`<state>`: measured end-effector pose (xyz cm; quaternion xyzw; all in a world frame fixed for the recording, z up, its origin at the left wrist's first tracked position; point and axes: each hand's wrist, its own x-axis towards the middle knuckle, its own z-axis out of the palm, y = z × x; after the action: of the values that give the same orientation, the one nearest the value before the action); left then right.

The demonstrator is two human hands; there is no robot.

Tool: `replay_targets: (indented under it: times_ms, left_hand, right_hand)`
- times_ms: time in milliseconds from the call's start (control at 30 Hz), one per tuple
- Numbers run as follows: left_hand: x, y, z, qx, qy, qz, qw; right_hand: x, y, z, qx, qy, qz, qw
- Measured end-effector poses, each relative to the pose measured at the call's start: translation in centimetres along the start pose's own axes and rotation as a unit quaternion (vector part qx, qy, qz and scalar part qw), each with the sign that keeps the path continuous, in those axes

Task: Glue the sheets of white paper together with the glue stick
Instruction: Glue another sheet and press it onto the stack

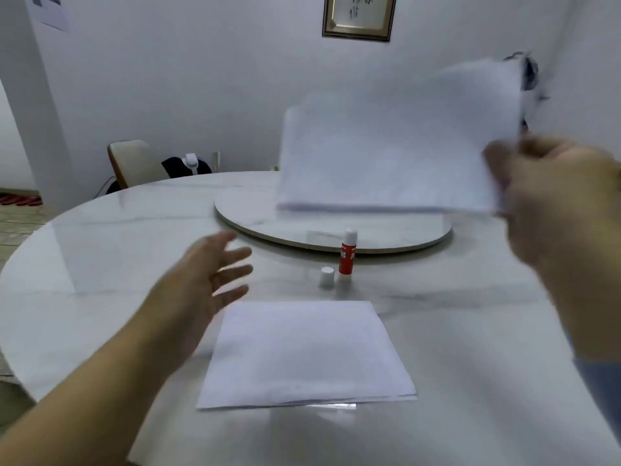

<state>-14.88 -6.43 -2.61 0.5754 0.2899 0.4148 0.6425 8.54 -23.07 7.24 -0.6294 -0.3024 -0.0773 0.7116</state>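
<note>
Left hand (pixel 205 280) nearest, fingers spread and straight, holding nothing, hovering over table (pixel 100 264) just left of flat sheets (pixel 302 358) (stacked, lower edges offset). Right hand (pixel 551 203) raised, pinching right edge of blurred sheet (pixel 386 153) held in air above turntable (pixel 268 220). Glue stick (pixel 347 255) upright, uncapped, just beyond flat sheets; cap (pixel 327 276) standing just left of it.

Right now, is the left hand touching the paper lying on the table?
Cannot tell. In the head view the open left hand overlaps the far-left corner of the paper on the table, but blur hides whether it rests there or hovers above.
</note>
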Motion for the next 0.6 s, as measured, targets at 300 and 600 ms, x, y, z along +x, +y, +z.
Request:
replay_targets:
  times_ms: [300,600]
  left_hand:
    - [-1.8,0.4,-0.7,0.114,0.032,0.011,0.993]
    - [-1.0,-3.0,-1.9,0.264,0.014,0.007,0.964]
  right_hand:
    - [-9.2,7.0,1.9,0.018,-0.161,0.216,0.963]
    - [-10.6,8.9,1.7,-0.128,-0.201,0.163,0.957]
